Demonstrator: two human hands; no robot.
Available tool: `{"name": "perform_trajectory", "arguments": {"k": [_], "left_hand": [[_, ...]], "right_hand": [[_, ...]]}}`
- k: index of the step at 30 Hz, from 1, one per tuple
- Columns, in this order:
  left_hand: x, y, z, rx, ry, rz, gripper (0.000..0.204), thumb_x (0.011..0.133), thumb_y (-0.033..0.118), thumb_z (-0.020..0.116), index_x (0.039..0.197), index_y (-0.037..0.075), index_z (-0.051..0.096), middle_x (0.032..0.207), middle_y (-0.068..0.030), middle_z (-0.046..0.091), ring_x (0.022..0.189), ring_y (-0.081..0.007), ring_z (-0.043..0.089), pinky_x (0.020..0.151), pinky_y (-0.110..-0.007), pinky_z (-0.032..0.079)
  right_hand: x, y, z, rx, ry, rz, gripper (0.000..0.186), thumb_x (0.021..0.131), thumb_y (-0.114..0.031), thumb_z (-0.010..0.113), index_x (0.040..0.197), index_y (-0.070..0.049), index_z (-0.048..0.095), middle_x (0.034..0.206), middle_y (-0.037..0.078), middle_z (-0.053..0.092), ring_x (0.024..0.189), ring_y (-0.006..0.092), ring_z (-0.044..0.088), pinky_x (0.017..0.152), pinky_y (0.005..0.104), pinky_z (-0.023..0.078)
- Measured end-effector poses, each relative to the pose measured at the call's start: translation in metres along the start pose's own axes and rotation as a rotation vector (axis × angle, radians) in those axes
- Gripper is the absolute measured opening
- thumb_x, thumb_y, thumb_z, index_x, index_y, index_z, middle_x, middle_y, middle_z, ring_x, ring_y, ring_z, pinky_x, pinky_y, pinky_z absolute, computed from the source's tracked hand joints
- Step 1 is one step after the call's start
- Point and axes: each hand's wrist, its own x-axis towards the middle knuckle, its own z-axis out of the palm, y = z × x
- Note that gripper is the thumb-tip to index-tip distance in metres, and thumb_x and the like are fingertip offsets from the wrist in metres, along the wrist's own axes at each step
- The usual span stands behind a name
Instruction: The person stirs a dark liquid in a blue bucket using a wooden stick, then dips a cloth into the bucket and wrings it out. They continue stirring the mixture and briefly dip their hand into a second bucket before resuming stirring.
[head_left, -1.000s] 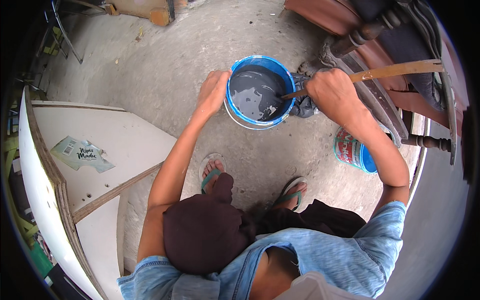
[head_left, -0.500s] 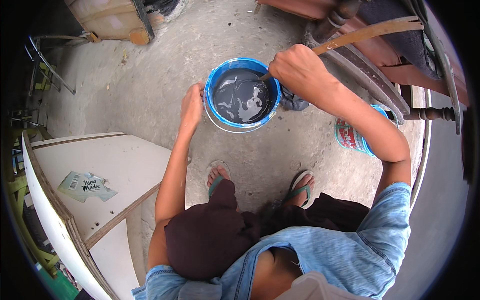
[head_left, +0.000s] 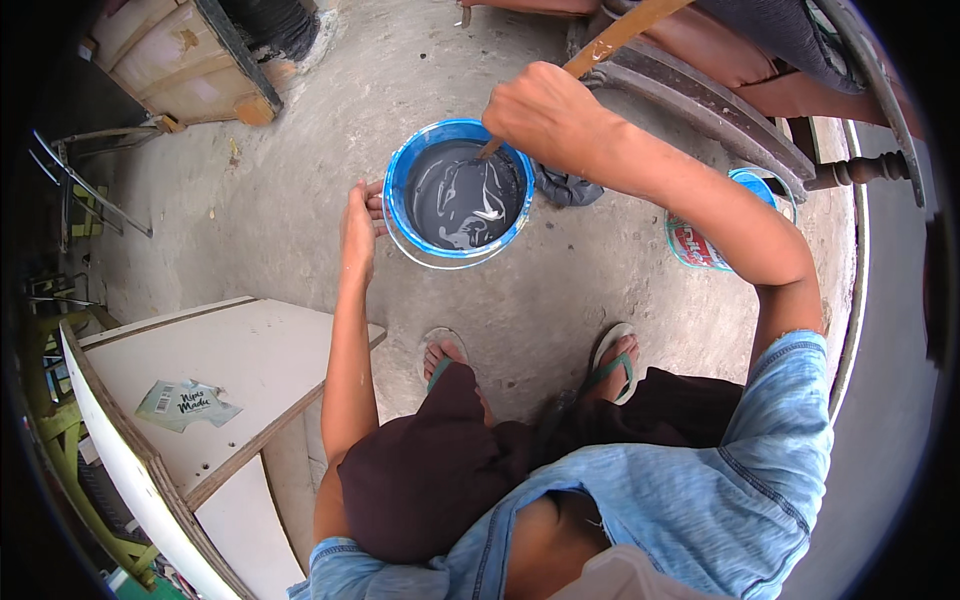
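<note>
A blue bucket (head_left: 388,160) with a thin wire handle stands on the floor in front of me, holding dark grey paint (head_left: 465,195) with pale, glossy streaks. At its left side my left hand (head_left: 360,230) grips the bucket, fingers against the wall near the rim. My right hand (head_left: 545,115) is closed in a fist around a flat wooden stick (head_left: 620,38) above the bucket's right rim. The stick slants, its lower end dipping into the paint and its upper part reaching up and right out of view.
A dark cloth (head_left: 568,187) lies right of the bucket. Behind my right forearm stands a second paint bucket (head_left: 690,245), beside wooden furniture (head_left: 700,115). A white board piece (head_left: 270,345) with a torn label is at left. My sandalled feet (head_left: 612,365) are close below.
My right hand and the stick have shifted left along the bucket's rim, and the streaks in the paint have changed shape. The whole view has moved slightly.
</note>
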Motion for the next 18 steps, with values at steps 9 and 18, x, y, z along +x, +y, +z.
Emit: {"name": "perform_trajectory", "arguments": {"k": [9,18], "left_hand": [[0.013,-0.004,0.004,0.12,0.026,0.036,0.071,0.1,0.057,0.031,0.144,0.005,0.05,0.096,-0.0088,0.059,0.094,-0.0207,0.057,0.085,-0.041,0.048],[0.012,-0.012,-0.02,0.089,0.105,0.063,0.063,0.1,0.056,0.04,0.143,0.012,0.052,0.105,-0.0057,0.056,0.096,-0.0163,0.053,0.088,-0.038,0.047]], "right_hand": [[0.012,0.006,0.03,0.008,0.057,-0.052,0.002,0.069,-0.015,0.076,0.069,-0.015,0.075,0.065,0.003,0.069,0.069,0.0217,0.069,0.084,0.0375,0.051],[-0.145,-0.007,0.043,0.413,0.29,0.129,0.021,0.081,-0.023,0.076,0.077,-0.009,0.06,0.073,0.003,0.06,0.073,0.022,0.063,0.063,0.0374,0.052]]}}
